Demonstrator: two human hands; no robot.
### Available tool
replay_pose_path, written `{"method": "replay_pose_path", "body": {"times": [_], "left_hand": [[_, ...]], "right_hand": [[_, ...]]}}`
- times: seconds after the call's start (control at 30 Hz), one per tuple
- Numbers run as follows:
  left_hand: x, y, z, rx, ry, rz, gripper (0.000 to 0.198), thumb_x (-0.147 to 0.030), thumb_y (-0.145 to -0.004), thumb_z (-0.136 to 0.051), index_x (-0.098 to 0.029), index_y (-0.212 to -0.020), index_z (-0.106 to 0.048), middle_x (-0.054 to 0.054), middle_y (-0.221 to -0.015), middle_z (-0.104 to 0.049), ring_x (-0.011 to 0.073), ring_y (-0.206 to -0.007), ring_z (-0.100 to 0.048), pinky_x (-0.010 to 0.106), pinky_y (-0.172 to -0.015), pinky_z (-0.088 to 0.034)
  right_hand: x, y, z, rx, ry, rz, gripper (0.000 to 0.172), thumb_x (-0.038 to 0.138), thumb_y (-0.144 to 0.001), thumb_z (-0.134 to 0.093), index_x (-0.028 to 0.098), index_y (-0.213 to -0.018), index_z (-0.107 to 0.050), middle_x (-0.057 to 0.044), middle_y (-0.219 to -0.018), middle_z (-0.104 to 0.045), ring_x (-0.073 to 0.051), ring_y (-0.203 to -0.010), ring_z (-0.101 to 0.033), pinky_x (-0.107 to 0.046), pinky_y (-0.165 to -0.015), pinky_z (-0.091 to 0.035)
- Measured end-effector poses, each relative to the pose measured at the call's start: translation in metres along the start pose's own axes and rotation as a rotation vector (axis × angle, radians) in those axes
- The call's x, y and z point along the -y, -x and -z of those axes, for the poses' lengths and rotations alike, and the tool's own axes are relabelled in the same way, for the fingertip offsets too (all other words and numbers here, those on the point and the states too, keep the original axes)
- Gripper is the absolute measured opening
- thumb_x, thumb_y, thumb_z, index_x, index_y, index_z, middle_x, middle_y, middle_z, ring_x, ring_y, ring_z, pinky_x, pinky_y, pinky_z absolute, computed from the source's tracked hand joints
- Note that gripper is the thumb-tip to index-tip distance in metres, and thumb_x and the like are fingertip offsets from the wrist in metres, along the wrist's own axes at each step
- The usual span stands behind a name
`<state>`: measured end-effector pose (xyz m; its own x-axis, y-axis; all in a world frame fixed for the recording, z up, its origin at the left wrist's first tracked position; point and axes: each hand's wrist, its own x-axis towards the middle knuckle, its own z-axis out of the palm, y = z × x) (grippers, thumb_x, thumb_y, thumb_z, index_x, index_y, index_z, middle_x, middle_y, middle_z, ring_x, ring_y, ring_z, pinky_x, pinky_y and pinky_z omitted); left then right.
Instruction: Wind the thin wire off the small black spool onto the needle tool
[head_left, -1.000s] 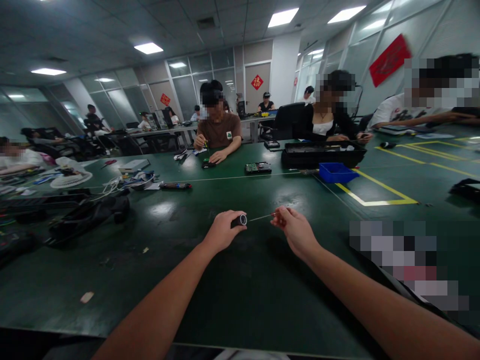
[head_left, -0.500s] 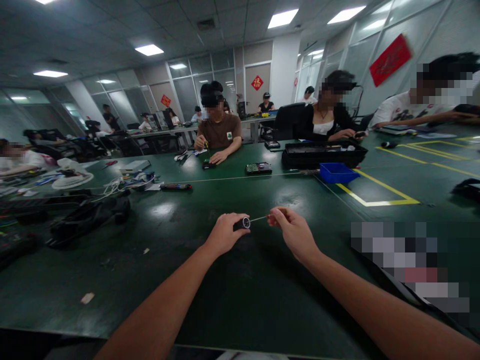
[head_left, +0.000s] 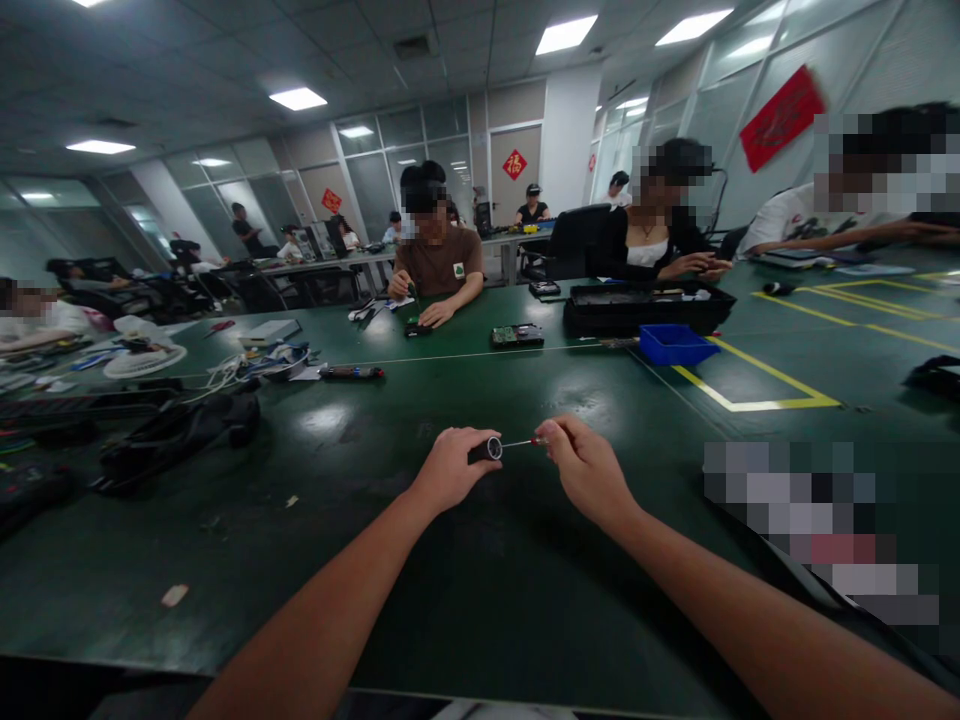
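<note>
A short black cylinder [head_left: 480,452] with a silver-rimmed round end sits in my left hand [head_left: 450,470], its fingers and thumb closed around it. The rimmed end faces right and toward me. My right hand [head_left: 589,468] is closed on a small screwdriver [head_left: 517,443], whose thin metal shaft points left and has a red part by my fingertips. The shaft's tip reaches the cylinder's rimmed end; whether it sits inside is too small to tell. Both hands are held above the green table [head_left: 450,610].
Beyond my hands lie a dark pen-like tool [head_left: 351,373], an open circuit-board device [head_left: 517,336], a blue bin [head_left: 677,346] and a long black case [head_left: 649,308]. Black bags [head_left: 180,435] and cables [head_left: 225,372] are at left. Co-workers [head_left: 442,265] sit across the table.
My right hand has turned slightly, and more of the screwdriver's red part shows between my fingers. My left hand and the cylinder have barely moved.
</note>
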<state>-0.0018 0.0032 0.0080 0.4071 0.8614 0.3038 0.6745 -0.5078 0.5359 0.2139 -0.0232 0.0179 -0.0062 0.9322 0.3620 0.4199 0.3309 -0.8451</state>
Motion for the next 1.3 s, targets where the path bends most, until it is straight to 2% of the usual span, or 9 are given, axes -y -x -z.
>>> {"method": "replay_pose_path", "body": {"times": [0.13, 0.23, 0.33, 0.4, 0.5, 0.87, 1.3], "left_hand": [[-0.002, -0.001, 0.002, -0.064, -0.020, 0.054, 0.036, -0.030, -0.083, -0.072, -0.024, -0.119, -0.066, 0.004, -0.110, -0.070, 0.0244, -0.102, -0.062, 0.041, -0.095, -0.043], [-0.004, -0.001, 0.004, -0.103, -0.039, 0.048, 0.036, -0.030, -0.085, -0.070, -0.024, -0.120, -0.064, 0.004, -0.113, -0.069, 0.0241, -0.105, -0.061, 0.044, -0.099, -0.040], [-0.004, -0.001, 0.005, -0.086, -0.065, 0.014, 0.037, -0.030, -0.086, -0.069, -0.028, -0.122, -0.063, 0.003, -0.119, -0.068, 0.0241, -0.114, -0.058, 0.051, -0.111, -0.028], [-0.002, -0.001, 0.004, -0.052, -0.081, 0.038, 0.037, -0.030, -0.086, -0.069, -0.030, -0.123, -0.062, 0.002, -0.120, -0.067, 0.0245, -0.116, -0.057, 0.055, -0.113, -0.022], [0.002, -0.001, 0.002, -0.002, -0.075, 0.074, 0.037, -0.031, -0.086, -0.069, -0.030, -0.123, -0.063, 0.002, -0.118, -0.068, 0.0245, -0.114, -0.058, 0.056, -0.113, -0.022], [-0.001, 0.000, 0.001, -0.019, -0.077, 0.055, 0.037, -0.029, -0.085, -0.070, -0.030, -0.122, -0.064, 0.002, -0.119, -0.068, 0.0238, -0.113, -0.058, 0.054, -0.112, -0.023], [-0.002, -0.002, 0.002, -0.058, -0.086, 0.070, 0.038, -0.027, -0.084, -0.071, -0.028, -0.121, -0.066, 0.005, -0.120, -0.068, 0.0252, -0.114, -0.058, 0.052, -0.110, -0.028]], "right_hand": [[-0.005, -0.003, -0.006, -0.035, -0.228, -0.073, 0.024, 0.043, -0.089, -0.056, 0.022, -0.098, -0.062, -0.005, -0.087, -0.068, -0.021, -0.079, -0.062, -0.035, -0.072, -0.049], [-0.009, -0.008, -0.008, -0.044, -0.492, -0.205, 0.028, 0.047, -0.084, -0.062, 0.020, -0.091, -0.064, -0.005, -0.082, -0.066, -0.021, -0.078, -0.062, -0.038, -0.078, -0.051], [-0.015, -0.015, -0.007, -0.019, -0.716, -0.393, 0.026, 0.047, -0.084, -0.061, 0.021, -0.081, -0.064, -0.003, -0.071, -0.060, -0.018, -0.066, -0.059, -0.039, -0.076, -0.054], [-0.021, -0.018, -0.006, -0.084, -0.698, -0.430, 0.024, 0.045, -0.082, -0.064, 0.021, -0.076, -0.063, -0.002, -0.071, -0.060, -0.017, -0.064, -0.057, -0.037, -0.072, -0.054], [-0.026, -0.019, -0.007, -0.145, -0.602, -0.367, 0.026, 0.047, -0.081, -0.065, 0.021, -0.078, -0.063, -0.003, -0.074, -0.062, -0.018, -0.067, -0.057, -0.035, -0.069, -0.051], [-0.008, -0.009, -0.004, -0.033, -0.215, -0.124, 0.031, 0.048, -0.091, -0.053, 0.019, -0.091, -0.064, -0.004, -0.078, -0.067, -0.019, -0.073, -0.063, -0.035, -0.073, -0.048], [-0.015, -0.008, -0.009, -0.006, -0.284, -0.150, 0.031, 0.048, -0.093, -0.051, 0.019, -0.096, -0.063, -0.005, -0.086, -0.069, -0.020, -0.079, -0.065, -0.037, -0.078, -0.051]]}}
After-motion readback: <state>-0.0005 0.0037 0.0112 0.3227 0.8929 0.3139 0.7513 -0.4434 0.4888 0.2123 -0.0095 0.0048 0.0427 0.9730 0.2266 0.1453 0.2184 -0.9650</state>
